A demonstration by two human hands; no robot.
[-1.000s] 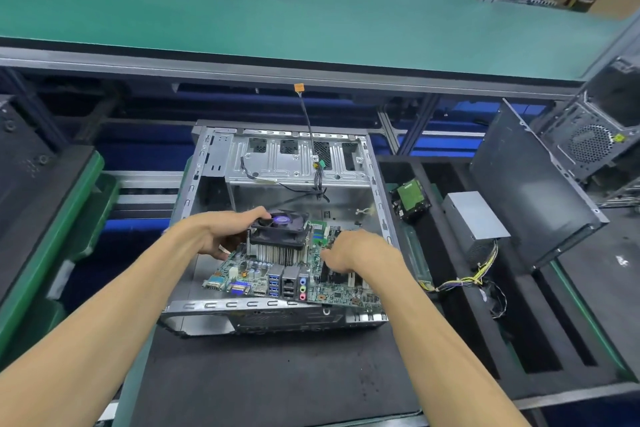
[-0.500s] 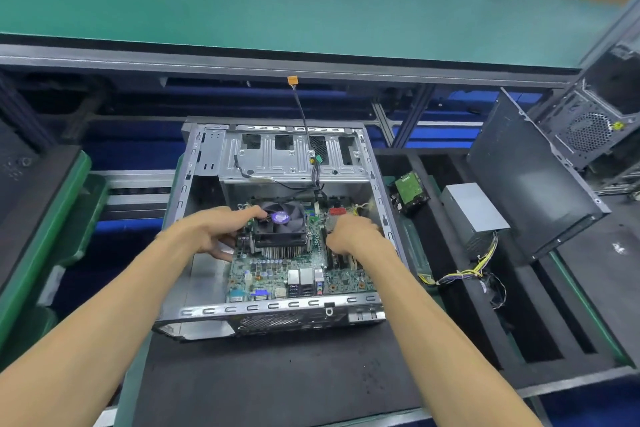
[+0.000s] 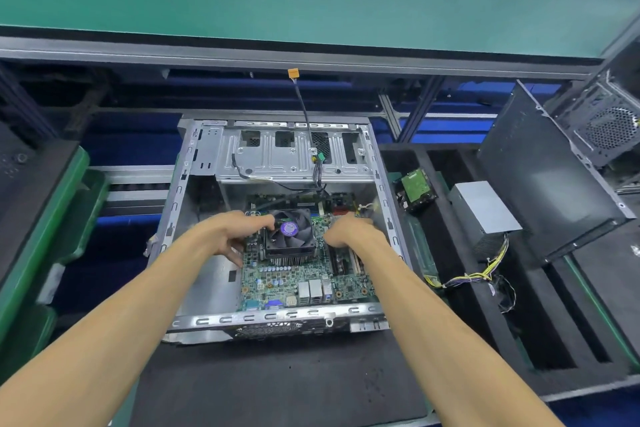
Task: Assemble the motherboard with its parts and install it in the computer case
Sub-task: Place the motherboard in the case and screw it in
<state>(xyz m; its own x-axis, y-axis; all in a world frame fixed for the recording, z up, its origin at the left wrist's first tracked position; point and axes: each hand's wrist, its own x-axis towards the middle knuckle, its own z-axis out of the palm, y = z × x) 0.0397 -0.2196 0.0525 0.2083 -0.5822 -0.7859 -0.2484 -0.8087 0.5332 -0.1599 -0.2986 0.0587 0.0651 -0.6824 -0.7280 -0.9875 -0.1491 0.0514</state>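
The motherboard [image 3: 294, 279], cooler fan [image 3: 290, 234] already fitted, is lying inside the open computer case [image 3: 194, 163]; fastening and cabling appear outstanding. The left hand [image 3: 225, 236] is gripping the cooler's left edge. The right hand [image 3: 349, 230] is curling onto the board; its exact grasp cannot be determined.

Right hand [image 3: 349, 230]: fingers curl down out of sight over the motherboard [image 3: 294, 277]; contact underneath cannot be told. Left hand [image 3: 227, 236]: fingertips hidden behind the cooler fan [image 3: 289, 232] edge. Board's far edge lies in shadow under the drive cage [image 3: 284, 156]; connectors there unreadable. Port labels at the near edge too small to read. Second case [image 3: 609, 114] cut off by the right frame edge. Person at top edge blurred, mostly cropped. Both forearms run out of the bottom edge.
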